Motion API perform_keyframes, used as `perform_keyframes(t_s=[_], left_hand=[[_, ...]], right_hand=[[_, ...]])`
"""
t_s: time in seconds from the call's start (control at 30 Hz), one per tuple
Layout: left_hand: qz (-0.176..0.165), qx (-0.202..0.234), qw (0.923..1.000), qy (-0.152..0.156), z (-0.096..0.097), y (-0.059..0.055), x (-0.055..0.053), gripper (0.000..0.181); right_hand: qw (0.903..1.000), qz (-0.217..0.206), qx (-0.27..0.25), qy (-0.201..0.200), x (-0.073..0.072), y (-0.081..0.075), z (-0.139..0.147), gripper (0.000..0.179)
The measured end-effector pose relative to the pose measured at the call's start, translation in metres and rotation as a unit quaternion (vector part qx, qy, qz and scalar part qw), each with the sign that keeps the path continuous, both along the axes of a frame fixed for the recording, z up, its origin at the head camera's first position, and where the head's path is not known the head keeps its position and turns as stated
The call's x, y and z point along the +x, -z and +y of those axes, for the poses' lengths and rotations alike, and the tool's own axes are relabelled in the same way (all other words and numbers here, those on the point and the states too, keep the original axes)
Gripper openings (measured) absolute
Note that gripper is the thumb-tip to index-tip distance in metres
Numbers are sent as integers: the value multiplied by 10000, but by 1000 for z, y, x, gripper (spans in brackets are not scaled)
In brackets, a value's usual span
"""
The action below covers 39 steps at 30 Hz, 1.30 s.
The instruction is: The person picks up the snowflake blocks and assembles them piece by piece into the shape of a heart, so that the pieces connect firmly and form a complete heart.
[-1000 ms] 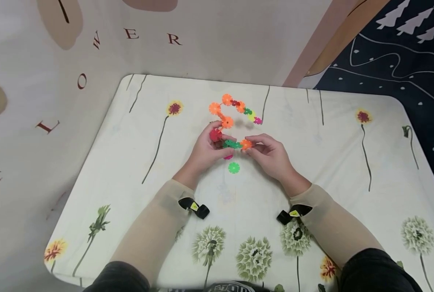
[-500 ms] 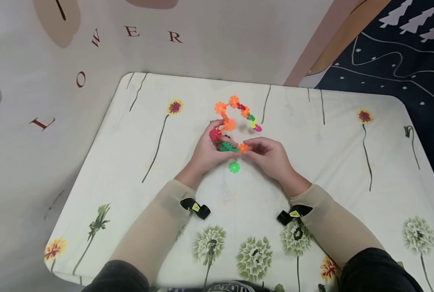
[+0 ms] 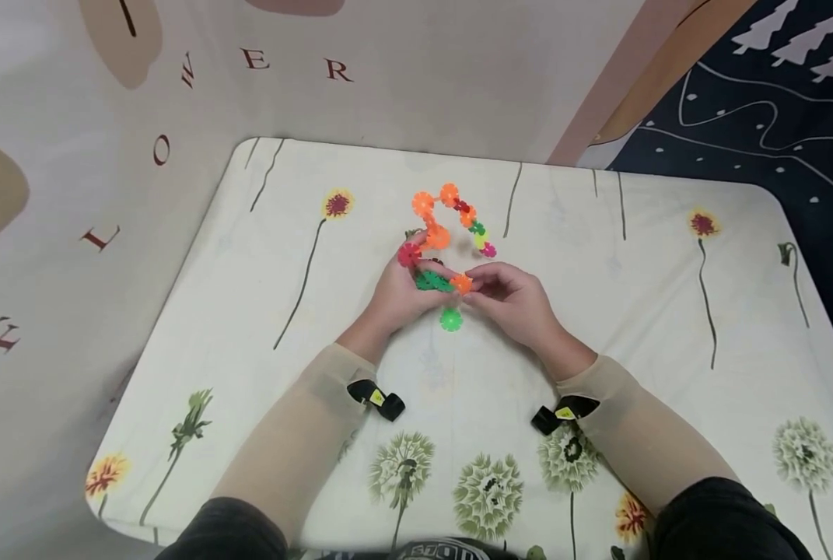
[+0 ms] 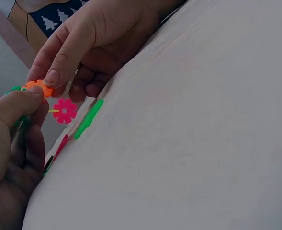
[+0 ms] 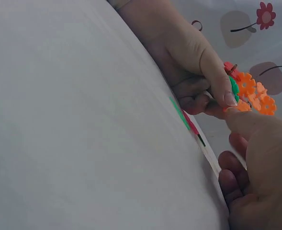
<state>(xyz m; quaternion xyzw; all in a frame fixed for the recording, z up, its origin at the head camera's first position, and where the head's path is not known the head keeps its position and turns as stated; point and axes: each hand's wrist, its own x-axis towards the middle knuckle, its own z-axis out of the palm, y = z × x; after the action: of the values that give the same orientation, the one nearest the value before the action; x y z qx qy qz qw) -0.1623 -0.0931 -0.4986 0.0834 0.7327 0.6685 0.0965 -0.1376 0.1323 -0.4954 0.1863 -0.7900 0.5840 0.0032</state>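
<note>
One orange disc (image 3: 461, 284) is sitting above the table (image 3: 493, 389) beside green discs (image 3: 432, 281), right hand (image 3: 517, 303) pinching it, left hand (image 3: 397, 292) gripping the chain (image 3: 423, 204), whose joints could be working loose if uneven pressing is twisting them.

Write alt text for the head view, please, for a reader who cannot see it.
A person's left hand holds a chain of colourful notched discs over a flower-patterned tablecloth, while the right hand pinches an orange disc next to green discs. A bright green disc lies on the tablecloth, nearer the person.
</note>
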Motion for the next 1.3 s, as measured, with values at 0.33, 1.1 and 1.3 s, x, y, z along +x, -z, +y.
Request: perform_keyframes(t_s=[0.33, 1.1, 1.3], left_hand=[[-458, 296, 9953, -801, -2, -1, -2, 85], [-529, 492, 9943, -786, -1, -2, -6, 22], [-389, 481, 9960, -642, -1, -3, -5, 29]], right_hand=[[9681, 982, 1971, -1200, -2, 5, 0, 26], [9976, 126, -497, 473, -1, 4, 0, 10], [9940, -103, -983, 470, 1, 1, 0, 25]])
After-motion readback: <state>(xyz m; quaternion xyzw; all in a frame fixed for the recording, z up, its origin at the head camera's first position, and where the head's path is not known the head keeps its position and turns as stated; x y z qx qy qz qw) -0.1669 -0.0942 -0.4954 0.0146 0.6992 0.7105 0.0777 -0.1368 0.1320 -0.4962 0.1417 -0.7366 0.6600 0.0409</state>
